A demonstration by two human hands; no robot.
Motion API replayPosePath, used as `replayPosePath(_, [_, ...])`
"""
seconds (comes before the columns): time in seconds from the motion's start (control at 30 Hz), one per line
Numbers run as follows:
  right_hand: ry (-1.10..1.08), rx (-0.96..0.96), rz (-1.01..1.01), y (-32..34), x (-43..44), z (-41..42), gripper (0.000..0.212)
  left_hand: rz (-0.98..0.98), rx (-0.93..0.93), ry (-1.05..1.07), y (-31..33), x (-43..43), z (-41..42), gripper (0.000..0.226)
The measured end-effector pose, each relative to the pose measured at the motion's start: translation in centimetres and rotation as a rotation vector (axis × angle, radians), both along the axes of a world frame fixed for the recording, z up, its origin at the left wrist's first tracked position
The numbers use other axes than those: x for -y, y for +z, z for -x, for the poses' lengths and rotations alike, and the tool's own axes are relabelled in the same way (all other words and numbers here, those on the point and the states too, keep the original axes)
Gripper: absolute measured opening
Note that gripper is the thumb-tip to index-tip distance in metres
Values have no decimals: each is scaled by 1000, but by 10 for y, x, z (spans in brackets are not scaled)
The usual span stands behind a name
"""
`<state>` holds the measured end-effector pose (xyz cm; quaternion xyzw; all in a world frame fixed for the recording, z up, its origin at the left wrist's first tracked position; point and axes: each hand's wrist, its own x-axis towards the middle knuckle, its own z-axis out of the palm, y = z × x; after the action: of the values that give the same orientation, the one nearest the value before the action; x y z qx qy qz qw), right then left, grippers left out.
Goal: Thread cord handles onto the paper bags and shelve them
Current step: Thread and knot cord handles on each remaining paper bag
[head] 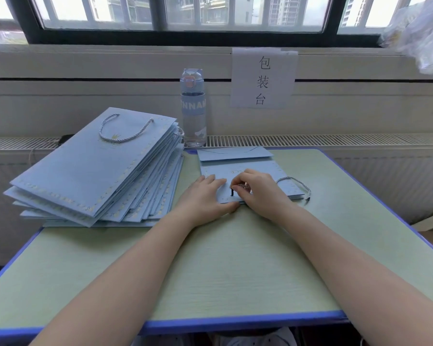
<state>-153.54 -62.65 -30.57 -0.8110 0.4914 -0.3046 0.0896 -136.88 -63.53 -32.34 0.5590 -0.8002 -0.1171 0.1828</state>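
Note:
A flat light-blue paper bag [280, 174] lies on the desk in front of me, its bottom flap folded at the far end. A silver twisted cord [301, 183] loops off its right side, ending in a dark tip near the bag's corner. My left hand [205, 196] presses flat on the bag's near edge, fingers straight, thumb under the edge. My right hand [258, 189] pinches the other dark cord tip [232, 192] over the bag's near edge. On the left a tall stack of blue bags [95, 171] lies fanned out, the top one carrying a cord handle.
A clear water bottle [193, 108] stands at the desk's far edge by the stack. A paper sign [263, 78] hangs on the wall under the window. The green desk [235, 258] has a blue rim. Crumpled plastic [420, 33] sits at the upper right.

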Motion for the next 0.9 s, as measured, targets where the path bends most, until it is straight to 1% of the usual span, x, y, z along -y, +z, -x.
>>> replayPosePath(0.13, [-8, 48, -11, -1, 1, 0, 13, 22, 13, 36, 1, -4, 4, 76])
replayPosePath(0.27, [-31, 69, -32, 0, 1, 2, 14, 126, 32, 85, 11, -11, 7, 59])
replayPosePath(0.33, [-36, 84, -34, 1, 1, 3, 14, 189, 93, 34, 20, -12, 5, 47])
replayPosePath(0.4, [-40, 94, -35, 2, 0, 3, 14, 212, 151, -50, 28, -13, 0, 36])
replayPosePath(0.47, [-42, 100, -42, 2, -1, 2, 14, 226, 129, -121, 33, -15, -4, 27])
replayPosePath(0.57, [-44, 99, -53, 2, -1, 3, 13, 261, 39, -196, 32, -15, -7, 19])
replayPosePath(0.67, [-47, 85, -50, 2, 0, 4, 14, 320, -48, -210, 27, -13, -10, 16])
replayPosePath(0.77, [-50, 72, -50, 2, 1, 5, 14, 467, -64, -223, 23, -14, -7, 10])
replayPosePath(0.8, [-47, 68, -54, 3, 1, 5, 14, 511, -65, -224, 21, -15, -6, 13])
replayPosePath(0.9, [-35, 55, -77, 5, 2, 6, 15, 593, -49, -231, 14, -8, -4, 37])
